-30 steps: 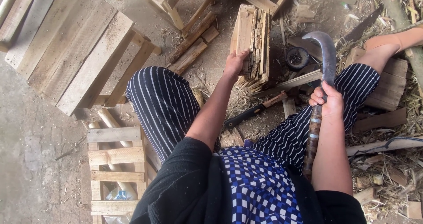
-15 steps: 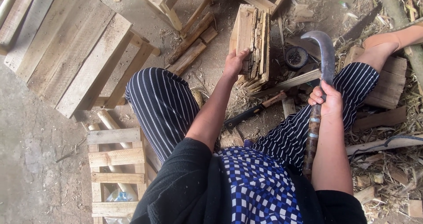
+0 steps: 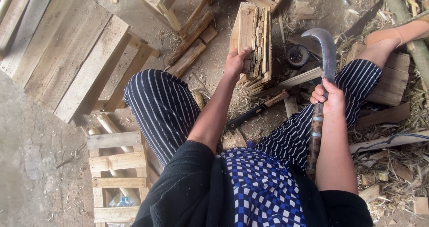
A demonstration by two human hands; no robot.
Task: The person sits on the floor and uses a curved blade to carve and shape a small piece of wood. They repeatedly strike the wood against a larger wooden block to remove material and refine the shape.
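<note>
Gripping is being done by both hands: the left hand (image 3: 235, 62) is being kept wrapped on the near left edge of a stack of upright wood slabs (image 3: 254, 44) standing on the dirt floor (image 3: 31, 146) ahead of the knees, fingers closed on the wood, while the right hand (image 3: 328, 99) is being held clamped on the handle of a curved billhook (image 3: 325, 62), whose hooked blade is being pointed up and away, just to the right of the stack. A second knife (image 3: 254, 113) is lying on the floor between the striped trouser legs, and a small round tin (image 3: 297, 55) is sitting between stack and blade. Pallet boards (image 3: 67, 53) are lying far left, a small slatted crate (image 3: 114, 178) near left, offcuts and shavings (image 3: 393, 164) to the right. A risk is being judged here: the steadying fingers are being kept close to the line of the blade, so a glancing stroke off the layered, splintery slabs could be carried onto them, or onto the bare foot (image 3: 393, 35) resting far right.
</note>
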